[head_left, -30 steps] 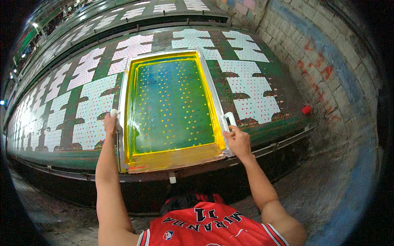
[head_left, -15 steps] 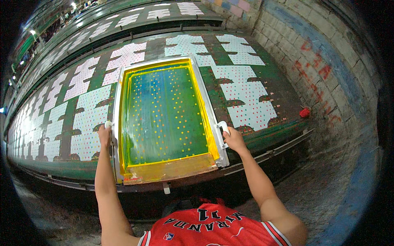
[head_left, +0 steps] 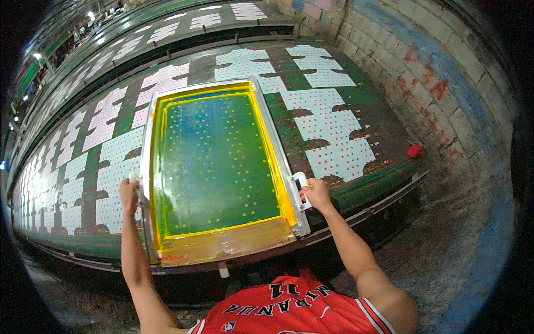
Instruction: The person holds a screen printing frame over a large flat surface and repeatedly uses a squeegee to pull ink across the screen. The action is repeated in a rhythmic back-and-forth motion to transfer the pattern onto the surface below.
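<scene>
A large screen-printing frame [head_left: 286, 189] with silver metal sides lies across the table in front of me. Its mesh [head_left: 217, 161] is green and blue with rows of small dots. Yellow ink [head_left: 261, 139] lines the inner edges, and a brownish tape strip [head_left: 228, 247] crosses the near end. My left hand [head_left: 129, 195] is closed around the white handle on the left side. On the right side, my right hand [head_left: 316, 195] grips the other white handle [head_left: 297, 178], fingers wrapped through it. Whatever lies under the frame is mostly hidden.
White dotted fabric pieces [head_left: 336, 136] lie in rows on the long dark-green table [head_left: 389, 128], with pinkish ones [head_left: 105, 114] farther left. A red object [head_left: 414, 149] sits at the right end. Beyond is a block wall [head_left: 445, 100]; another long table [head_left: 183, 42] runs behind.
The frame's near left corner and my left hand appear lower and farther left, while the whole view has tilted slightly. Dots in the mesh look fainter. Both hands keep their hold.
</scene>
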Demonstrator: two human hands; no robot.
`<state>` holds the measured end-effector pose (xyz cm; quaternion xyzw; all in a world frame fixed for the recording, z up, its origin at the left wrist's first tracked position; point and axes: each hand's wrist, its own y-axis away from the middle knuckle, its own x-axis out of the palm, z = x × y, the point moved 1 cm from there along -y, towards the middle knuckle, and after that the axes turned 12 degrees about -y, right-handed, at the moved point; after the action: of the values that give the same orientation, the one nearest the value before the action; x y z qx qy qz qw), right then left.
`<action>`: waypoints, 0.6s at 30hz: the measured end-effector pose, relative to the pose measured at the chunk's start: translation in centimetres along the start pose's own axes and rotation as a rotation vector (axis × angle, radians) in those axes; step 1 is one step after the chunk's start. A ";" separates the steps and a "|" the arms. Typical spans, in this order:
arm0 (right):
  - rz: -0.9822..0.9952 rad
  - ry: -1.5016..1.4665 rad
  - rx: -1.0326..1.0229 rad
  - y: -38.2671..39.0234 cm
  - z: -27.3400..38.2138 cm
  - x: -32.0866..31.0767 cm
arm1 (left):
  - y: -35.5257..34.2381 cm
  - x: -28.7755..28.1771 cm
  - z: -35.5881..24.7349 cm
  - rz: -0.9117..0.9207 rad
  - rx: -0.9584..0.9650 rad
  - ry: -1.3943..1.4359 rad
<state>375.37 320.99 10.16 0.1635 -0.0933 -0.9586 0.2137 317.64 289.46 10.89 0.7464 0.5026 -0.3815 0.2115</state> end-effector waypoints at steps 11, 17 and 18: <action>-0.113 -0.018 -0.140 -7.3 2.0 -17.5 | 4.6 9.0 -14.2 -0.054 0.095 0.108; -0.149 0.035 -0.145 -12.8 -2.2 -31.2 | 12.7 19.5 -25.3 0.007 -0.024 0.251; -0.134 0.003 -0.146 -13.7 -3.2 -33.2 | 14.0 21.2 -26.7 -0.010 0.003 0.231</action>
<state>399.68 347.48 12.83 0.1547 -0.0120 -0.9747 0.1608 344.23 314.91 9.89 0.7834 0.5266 -0.2945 0.1492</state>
